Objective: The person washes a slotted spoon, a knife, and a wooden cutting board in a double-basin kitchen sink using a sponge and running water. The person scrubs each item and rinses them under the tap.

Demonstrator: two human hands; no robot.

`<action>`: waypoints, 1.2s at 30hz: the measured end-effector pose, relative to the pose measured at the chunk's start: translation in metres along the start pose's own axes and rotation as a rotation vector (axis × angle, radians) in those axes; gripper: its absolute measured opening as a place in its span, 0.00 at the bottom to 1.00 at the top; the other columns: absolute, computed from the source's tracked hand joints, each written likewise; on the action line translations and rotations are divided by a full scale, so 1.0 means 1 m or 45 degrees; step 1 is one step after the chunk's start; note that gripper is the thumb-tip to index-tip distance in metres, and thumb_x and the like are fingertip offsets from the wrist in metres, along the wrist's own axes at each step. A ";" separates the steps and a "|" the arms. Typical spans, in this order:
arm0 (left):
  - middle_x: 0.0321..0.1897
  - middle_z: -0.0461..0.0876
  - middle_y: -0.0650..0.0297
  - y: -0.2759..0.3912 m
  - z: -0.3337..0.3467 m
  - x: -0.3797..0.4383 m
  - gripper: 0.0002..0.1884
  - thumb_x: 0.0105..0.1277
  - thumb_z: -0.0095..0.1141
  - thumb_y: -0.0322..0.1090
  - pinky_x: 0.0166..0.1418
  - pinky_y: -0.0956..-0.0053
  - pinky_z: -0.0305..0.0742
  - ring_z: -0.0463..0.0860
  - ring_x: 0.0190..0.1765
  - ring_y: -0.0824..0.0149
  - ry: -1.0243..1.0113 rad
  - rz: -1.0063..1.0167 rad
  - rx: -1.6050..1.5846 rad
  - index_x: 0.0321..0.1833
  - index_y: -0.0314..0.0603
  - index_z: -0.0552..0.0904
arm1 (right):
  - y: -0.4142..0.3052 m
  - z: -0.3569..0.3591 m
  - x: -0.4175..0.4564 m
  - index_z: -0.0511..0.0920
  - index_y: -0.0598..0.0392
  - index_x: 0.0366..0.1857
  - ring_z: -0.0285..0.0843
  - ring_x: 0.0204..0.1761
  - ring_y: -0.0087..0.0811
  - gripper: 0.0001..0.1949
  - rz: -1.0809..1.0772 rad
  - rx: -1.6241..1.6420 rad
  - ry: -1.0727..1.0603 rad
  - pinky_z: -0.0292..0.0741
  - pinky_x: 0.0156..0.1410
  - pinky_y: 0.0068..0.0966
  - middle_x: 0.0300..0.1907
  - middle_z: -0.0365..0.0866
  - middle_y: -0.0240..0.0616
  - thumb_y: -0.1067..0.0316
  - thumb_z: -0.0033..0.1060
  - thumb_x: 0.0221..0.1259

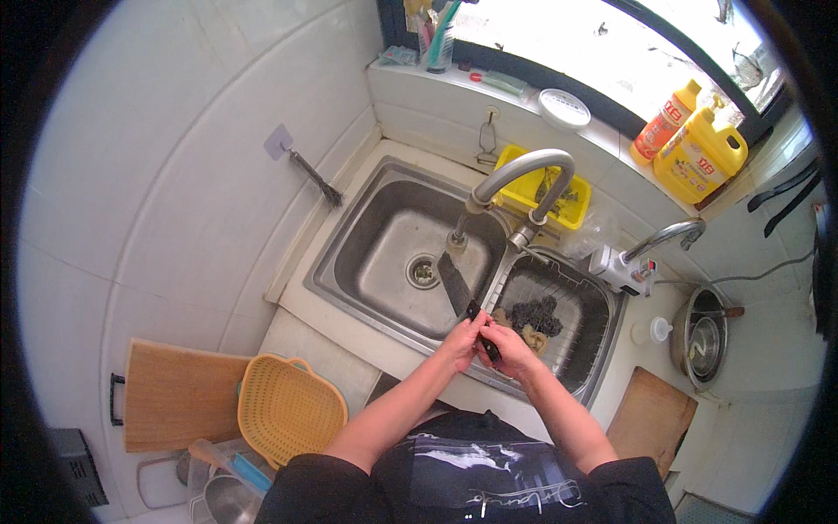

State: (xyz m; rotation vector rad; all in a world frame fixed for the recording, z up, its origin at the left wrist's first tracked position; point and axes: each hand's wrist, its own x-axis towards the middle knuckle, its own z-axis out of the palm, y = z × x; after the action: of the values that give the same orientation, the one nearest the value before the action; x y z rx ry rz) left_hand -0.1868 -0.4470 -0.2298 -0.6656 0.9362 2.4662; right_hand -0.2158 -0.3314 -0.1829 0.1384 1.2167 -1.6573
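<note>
Both hands are at the black handle of a kitchen knife, over the front rim of a double steel sink. My left hand closes around the handle from the left. From the other side my right hand grips it too, and its fingers partly hide the handle. The broad dark blade points away from me over the left basin, its far end beneath the nozzle of the arched tap. Whether water runs is hard to tell.
A wire rack in the right basin holds a dark scouring pad and a tan scrubber. Behind the tap sits a yellow basket. An orange colander and wooden board are at left; another board lies at right.
</note>
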 end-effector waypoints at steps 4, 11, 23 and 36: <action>0.27 0.75 0.66 0.018 -0.006 -0.002 0.14 0.63 0.43 0.48 0.28 0.74 0.70 0.75 0.29 0.70 -0.226 -0.084 0.006 0.40 0.45 0.72 | -0.016 0.009 0.006 0.71 0.57 0.34 0.68 0.20 0.20 0.11 -0.158 -0.533 0.189 0.66 0.23 0.18 0.23 0.72 0.31 0.62 0.50 0.53; 0.34 0.76 0.66 0.029 -0.020 0.030 0.12 0.63 0.46 0.43 0.40 0.74 0.69 0.74 0.37 0.71 -0.002 0.032 -0.261 0.40 0.42 0.74 | -0.028 0.017 0.039 0.67 0.59 0.46 0.72 0.42 0.51 0.21 -0.430 -1.519 0.600 0.69 0.46 0.40 0.38 0.75 0.54 0.62 0.53 0.46; 0.40 0.75 0.62 0.043 -0.035 0.049 0.12 0.64 0.43 0.42 0.53 0.66 0.66 0.73 0.46 0.65 -0.163 0.042 -0.371 0.42 0.43 0.73 | -0.051 0.033 0.051 0.66 0.58 0.45 0.73 0.40 0.51 0.19 -0.316 -1.749 0.665 0.70 0.43 0.41 0.35 0.75 0.54 0.64 0.54 0.47; 0.38 0.77 0.66 0.011 -0.023 0.028 0.13 0.65 0.41 0.44 0.42 0.73 0.71 0.76 0.38 0.70 -0.267 -0.152 -0.241 0.43 0.45 0.74 | -0.038 0.038 0.006 0.68 0.58 0.44 0.74 0.38 0.50 0.18 -0.230 -1.853 0.704 0.71 0.43 0.40 0.36 0.75 0.52 0.64 0.54 0.48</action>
State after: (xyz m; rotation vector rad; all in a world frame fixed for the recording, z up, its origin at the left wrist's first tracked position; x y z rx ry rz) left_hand -0.2090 -0.4651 -0.2553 -0.4939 0.5732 2.4777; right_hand -0.2310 -0.3652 -0.1439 -0.4591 2.6094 -0.5093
